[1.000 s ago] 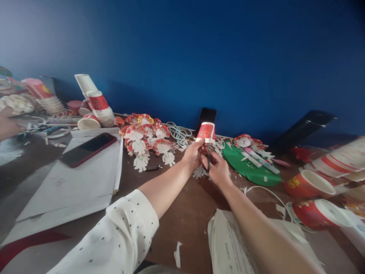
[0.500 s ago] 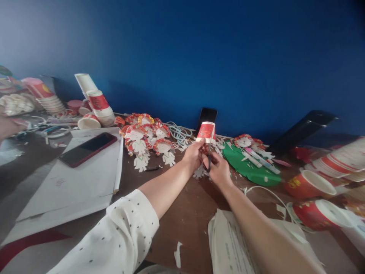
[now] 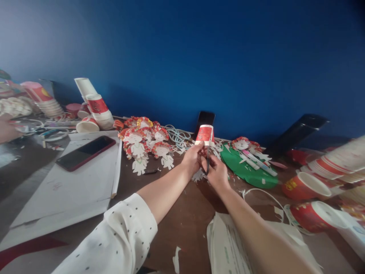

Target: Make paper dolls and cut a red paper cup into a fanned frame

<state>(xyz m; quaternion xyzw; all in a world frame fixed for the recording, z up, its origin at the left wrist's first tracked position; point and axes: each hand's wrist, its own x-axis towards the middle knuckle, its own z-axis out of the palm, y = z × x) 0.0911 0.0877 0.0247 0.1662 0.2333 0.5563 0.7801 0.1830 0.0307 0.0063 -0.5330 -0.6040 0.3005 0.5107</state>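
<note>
My left hand [image 3: 194,157] is closed on the lower edge of a red and white paper cup [image 3: 204,134], which it holds up over the table. My right hand [image 3: 217,171] grips a pair of scissors [image 3: 208,160] by the handles, their blades pointing up along the cup's right side. How far the blades are apart is too small to tell. White paper scraps [image 3: 199,176] lie below the hands. Left of them are several paper cut-out figures [image 3: 138,148] with red frilled heads.
A phone [image 3: 85,153] lies on a white board [image 3: 76,194] at left; another phone [image 3: 205,118] leans on the blue wall. Stacked cups [image 3: 98,108] stand back left. At right are a green disc [image 3: 245,171] with pens, more cups [image 3: 308,185] and a plastic bag [image 3: 228,243].
The whole view has shifted slightly, so most things sit a little lower and further left. Both hands keep their hold on the cup and scissors.
</note>
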